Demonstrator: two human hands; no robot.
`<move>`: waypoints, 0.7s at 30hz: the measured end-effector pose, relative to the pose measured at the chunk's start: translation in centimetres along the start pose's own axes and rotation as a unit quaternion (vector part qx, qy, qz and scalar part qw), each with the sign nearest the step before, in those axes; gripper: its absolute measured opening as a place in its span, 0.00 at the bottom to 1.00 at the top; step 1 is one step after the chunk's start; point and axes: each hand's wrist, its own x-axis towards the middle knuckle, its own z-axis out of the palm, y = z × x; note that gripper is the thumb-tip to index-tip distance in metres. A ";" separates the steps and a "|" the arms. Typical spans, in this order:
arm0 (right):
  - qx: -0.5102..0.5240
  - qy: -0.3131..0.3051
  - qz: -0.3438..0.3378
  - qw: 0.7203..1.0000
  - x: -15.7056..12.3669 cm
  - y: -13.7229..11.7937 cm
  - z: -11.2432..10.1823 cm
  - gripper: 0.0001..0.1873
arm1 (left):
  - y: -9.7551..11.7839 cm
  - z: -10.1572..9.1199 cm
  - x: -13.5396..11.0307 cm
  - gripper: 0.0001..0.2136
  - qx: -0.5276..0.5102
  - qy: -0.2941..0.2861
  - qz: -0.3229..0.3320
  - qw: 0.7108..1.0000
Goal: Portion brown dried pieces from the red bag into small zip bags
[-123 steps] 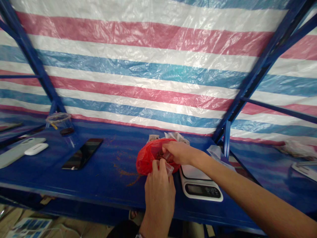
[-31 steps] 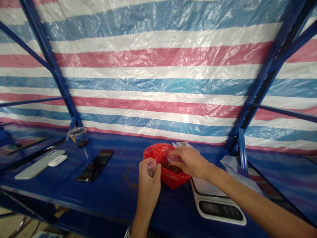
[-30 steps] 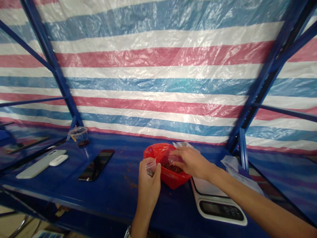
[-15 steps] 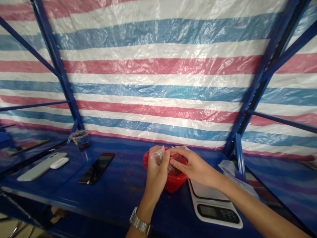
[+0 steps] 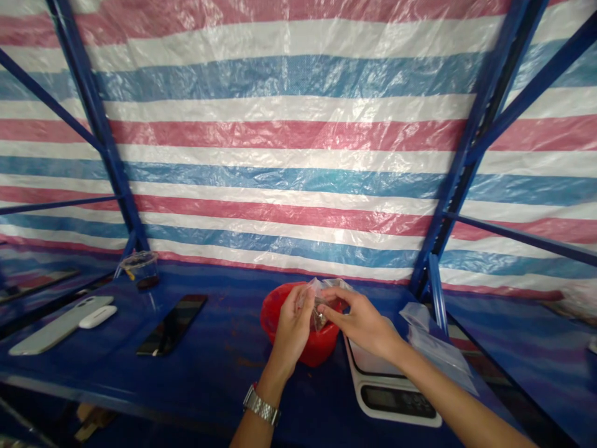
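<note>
Above a red plastic bowl (image 5: 275, 309), my left hand (image 5: 296, 323) pinches a small clear plastic bag (image 5: 316, 292) between thumb and fingers. My right hand (image 5: 357, 316) is at the bag's right side, thumb and fingertips closed on its edge. Some brownish contents show low in the bag, too small to name. What lies inside the bowl is mostly hidden by the hands. Under my right forearm stands a white kitchen scale (image 5: 396, 404) with a dark display, partly covered by the arm.
Left on the blue table (image 5: 209, 367) lie a black phone (image 5: 172, 325), a pale phone (image 5: 56, 330) and a white earbud case (image 5: 97, 317). Behind them stands a clear cup (image 5: 147, 270) with dark liquid. Clear plastic bags (image 5: 438, 348) lie right of the scale. Blue metal posts (image 5: 459, 168) rise behind.
The view has shifted slightly, so the table things appear further left. My hands stay over the bowl, and more of the bag and the bowl's left rim now shows.
</note>
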 end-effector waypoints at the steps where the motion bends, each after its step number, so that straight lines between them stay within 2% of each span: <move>1: 0.001 0.003 -0.007 1.000 0.0 0.2 0.1 0.12 | 0.0 0.0 0.0 0.23 0.008 -0.002 0.005 1.000; 5: 0.010 0.036 -0.035 0.999 0.0 0.7 0.6 0.20 | 0.4 0.8 0.2 0.21 0.038 0.024 0.033 0.998; 10: 0.065 0.078 -0.025 0.995 0.8 1.0 1.6 0.20 | 0.5 2.2 1.2 0.19 0.069 0.062 0.076 0.993; 13: 0.130 0.112 -0.008 0.985 1.1 1.6 2.1 0.23 | 0.4 2.3 1.5 0.21 0.044 0.043 0.058 0.996; 17: 0.142 0.087 0.004 0.986 0.6 2.6 2.6 0.22 | -0.2 1.4 1.3 0.21 0.048 -0.003 0.048 0.998; 21: 0.092 0.062 -0.018 0.994 0.4 2.2 2.1 0.19 | -0.4 0.7 1.3 0.20 0.083 0.027 0.078 0.993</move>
